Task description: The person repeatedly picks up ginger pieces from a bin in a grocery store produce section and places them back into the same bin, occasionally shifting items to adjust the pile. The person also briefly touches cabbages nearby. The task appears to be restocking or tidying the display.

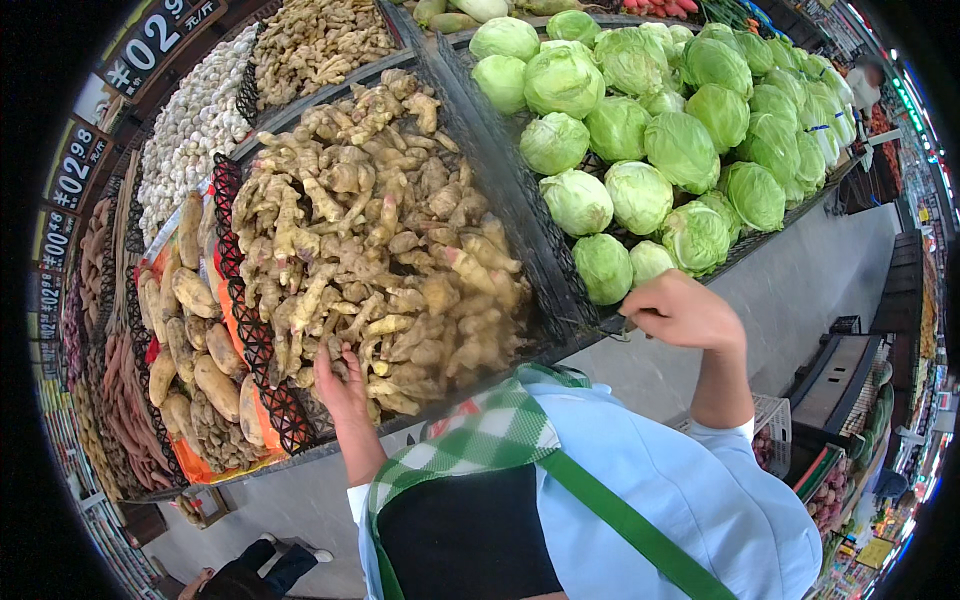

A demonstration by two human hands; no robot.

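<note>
My left hand (341, 386), palm up with its fingers a little curled, touches the near left part of a heap of ginger root (360, 247); whether it grips a piece I cannot tell. My right hand (660, 309) is bent at the wrist at the near edge of the cabbage bin, its fingers curled by a thin dark strand (600, 330) at the bin's corner; the fingertips are partly hidden. Round green cabbages (682, 150) are piled just beyond it. A black divider (510, 187) runs between ginger and cabbages.
Lotus roots (217, 379) lie left of the ginger behind black plastic mesh (255, 352). Garlic bulbs (202, 120) and more ginger (322, 45) fill bins beyond. A person (247, 574) is at the lower left, another (866, 82) at the upper right. A white crate (776, 420) stands at right.
</note>
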